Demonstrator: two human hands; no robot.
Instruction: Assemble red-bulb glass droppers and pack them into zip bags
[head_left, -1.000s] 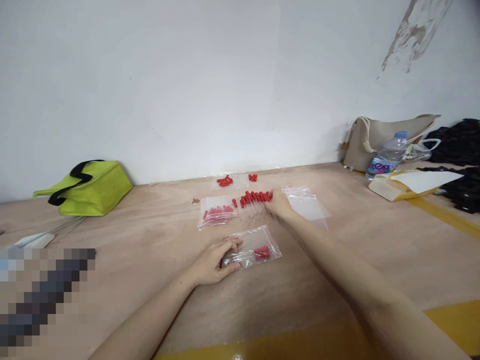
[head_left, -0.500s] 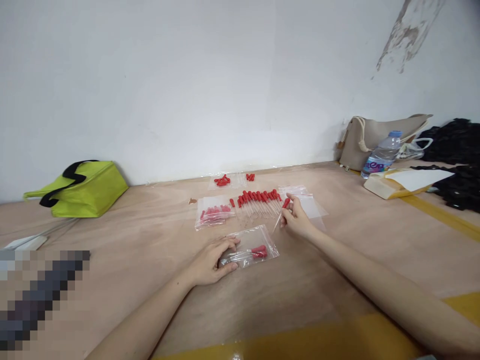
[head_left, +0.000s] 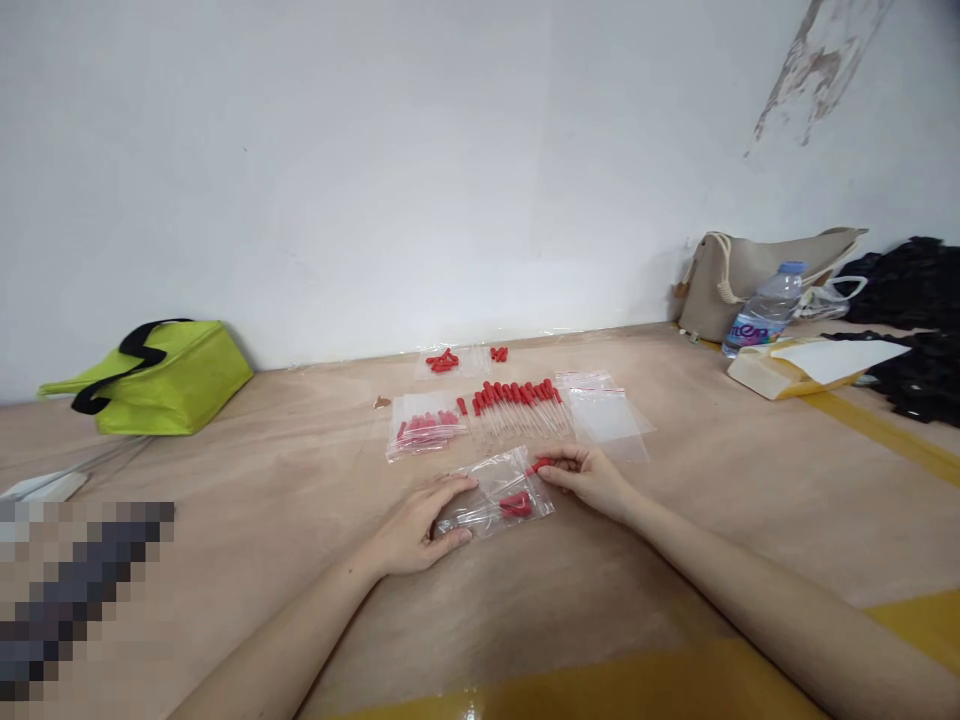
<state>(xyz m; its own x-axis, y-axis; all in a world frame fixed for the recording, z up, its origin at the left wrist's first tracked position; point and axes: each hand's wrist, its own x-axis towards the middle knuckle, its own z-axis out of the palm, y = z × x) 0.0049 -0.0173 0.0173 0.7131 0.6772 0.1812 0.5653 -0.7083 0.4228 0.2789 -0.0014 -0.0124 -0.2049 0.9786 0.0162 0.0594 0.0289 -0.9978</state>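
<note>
A clear zip bag (head_left: 491, 478) lies on the table with red-bulbed droppers (head_left: 516, 505) inside. My left hand (head_left: 427, 520) grips the bag's left end between thumb and fingers. At the bag's right-hand mouth, my right hand (head_left: 589, 482) pinches a dropper by its red rubber bulb (head_left: 538, 466). That dropper's thin clear tube points left, within the bag's outline. Just beyond the bag is a row of loose droppers (head_left: 517, 405), red bulbs facing away. Filled zip bags (head_left: 426, 430) are stacked to their left, and flat zip bags (head_left: 607, 415) to their right.
Loose red bulbs (head_left: 442, 361) lie on plastic near the wall. A lime-green bag (head_left: 176, 380) stands at far left. To the right are a water bottle (head_left: 765, 310), a beige bag (head_left: 750, 270), an envelope (head_left: 817, 362) and a black heap (head_left: 911, 285).
My right hand has come down and left with the dropper, from beside the row to the bag's mouth. The tube now overlaps the bag. My left hand has stayed on the bag.
</note>
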